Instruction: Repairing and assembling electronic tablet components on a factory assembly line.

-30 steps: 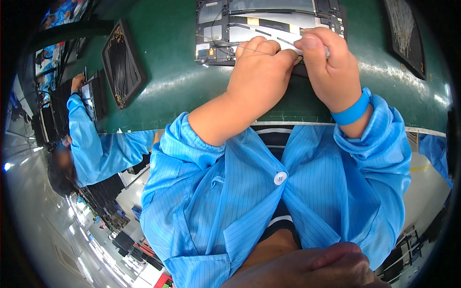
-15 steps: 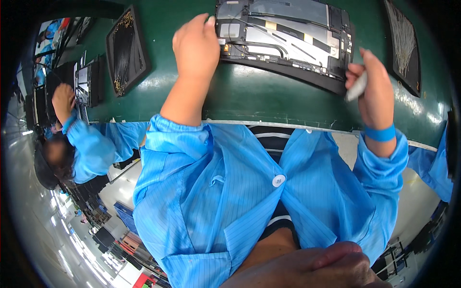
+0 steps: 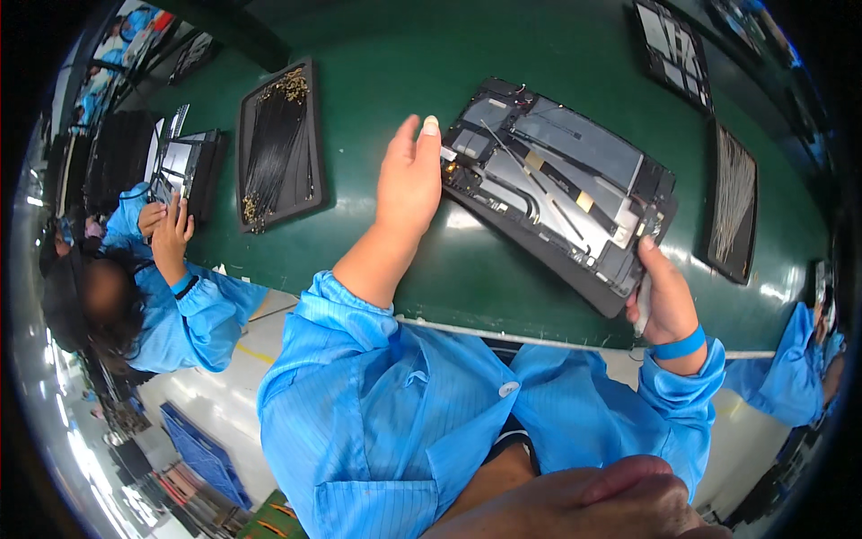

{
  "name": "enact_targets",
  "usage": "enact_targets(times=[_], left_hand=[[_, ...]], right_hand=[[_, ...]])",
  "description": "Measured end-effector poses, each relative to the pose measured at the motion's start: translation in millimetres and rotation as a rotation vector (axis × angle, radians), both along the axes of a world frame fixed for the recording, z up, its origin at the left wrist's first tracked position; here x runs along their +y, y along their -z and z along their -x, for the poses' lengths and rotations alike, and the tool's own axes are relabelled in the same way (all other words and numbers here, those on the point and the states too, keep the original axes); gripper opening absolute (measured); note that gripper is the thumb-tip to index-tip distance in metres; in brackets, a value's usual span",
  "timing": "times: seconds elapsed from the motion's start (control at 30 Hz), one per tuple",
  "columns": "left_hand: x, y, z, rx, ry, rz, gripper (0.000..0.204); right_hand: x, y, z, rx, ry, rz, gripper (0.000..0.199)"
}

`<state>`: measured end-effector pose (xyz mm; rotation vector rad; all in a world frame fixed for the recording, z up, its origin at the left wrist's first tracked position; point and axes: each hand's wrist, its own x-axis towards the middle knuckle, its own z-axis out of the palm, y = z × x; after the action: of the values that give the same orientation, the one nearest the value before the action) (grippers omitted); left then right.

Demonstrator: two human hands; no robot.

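An open flat black device (image 3: 561, 184), its inside showing grey plates, thin cables and a yellow strip, lies slanted on the green belt (image 3: 395, 63). My left hand (image 3: 409, 180) grips its left end, fingers stretched up along the edge. My right hand (image 3: 663, 296), with a blue band at the wrist, clasps the near right corner. A small white strip (image 3: 641, 304) is tucked in that same hand. Both sleeves are light blue.
A black tray of thin gold-tipped cables (image 3: 274, 144) lies on the belt to the left, a similar tray (image 3: 732, 202) to the right, and another open device (image 3: 673, 40) far right. A co-worker's hands (image 3: 171, 229) are at a device on the left; a blue sleeve (image 3: 799, 359) shows at right.
My hands were together at the device's near edge, then spread apart. The device has turned to a slant, and my hands now hold its two ends.
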<state>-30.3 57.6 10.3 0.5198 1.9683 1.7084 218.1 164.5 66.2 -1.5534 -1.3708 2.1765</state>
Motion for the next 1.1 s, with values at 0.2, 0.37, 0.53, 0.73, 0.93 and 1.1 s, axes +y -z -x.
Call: enact_targets(times=[0.2, 0.37, 0.53, 0.73, 0.93, 1.1], left_hand=[[9, 31, 21, 0.442, -0.097, 0.044, 0.048], [8, 13, 21, 0.640, 0.112, 0.157, 0.030], [9, 18, 21, 0.668, 0.103, 0.146, 0.024], [18, 21, 17, 0.715, 0.078, 0.201, 0.021], [21, 22, 16, 0.692, 0.073, 0.254, 0.023], [23, 15, 15, 0.677, 0.089, 0.246, 0.022]], right_hand=[[48, -8, 84, 0.087, 0.122, -0.137, 0.034], [112, -7, 190, 0.097, 0.123, -0.341, 0.039], [173, 44, 198, 0.158, 0.507, -0.229, 0.050], [258, 74, 131, 0.267, 0.795, -0.178, 0.032], [287, 82, 141, 0.388, 0.924, 0.012, 0.035], [294, 86, 142, 0.504, 0.829, 0.019, 0.033]])
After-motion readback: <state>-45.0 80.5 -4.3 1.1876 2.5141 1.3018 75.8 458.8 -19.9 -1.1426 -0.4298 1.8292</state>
